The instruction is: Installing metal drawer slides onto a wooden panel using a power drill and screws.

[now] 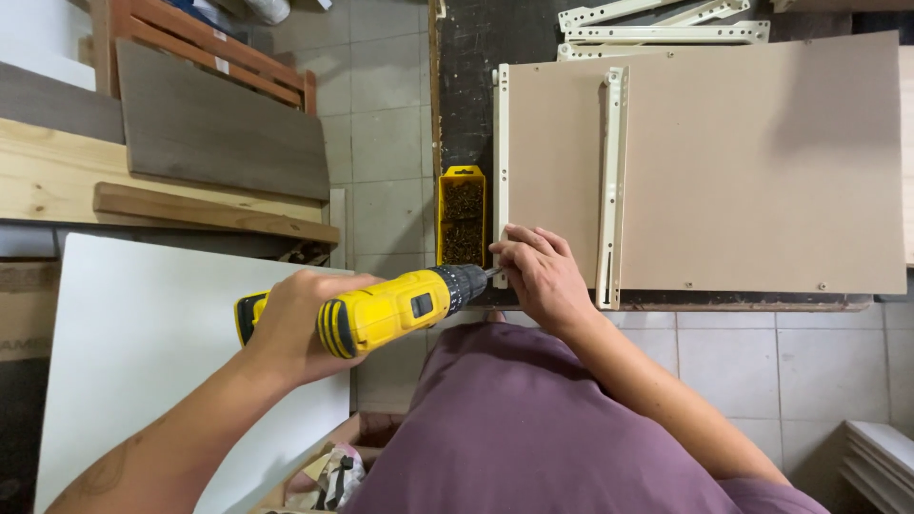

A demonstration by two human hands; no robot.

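Left hand (286,328) gripped the drill (381,309); right hand (535,276) pinched, probably, a screw against the rail (501,162). Driving needs steady alignment.

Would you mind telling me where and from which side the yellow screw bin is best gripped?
Grip the yellow screw bin by its two long side walls, coming from above at its far end. It is narrow, open-topped and full of screws, and its near end is crowded by the drill and the right hand.
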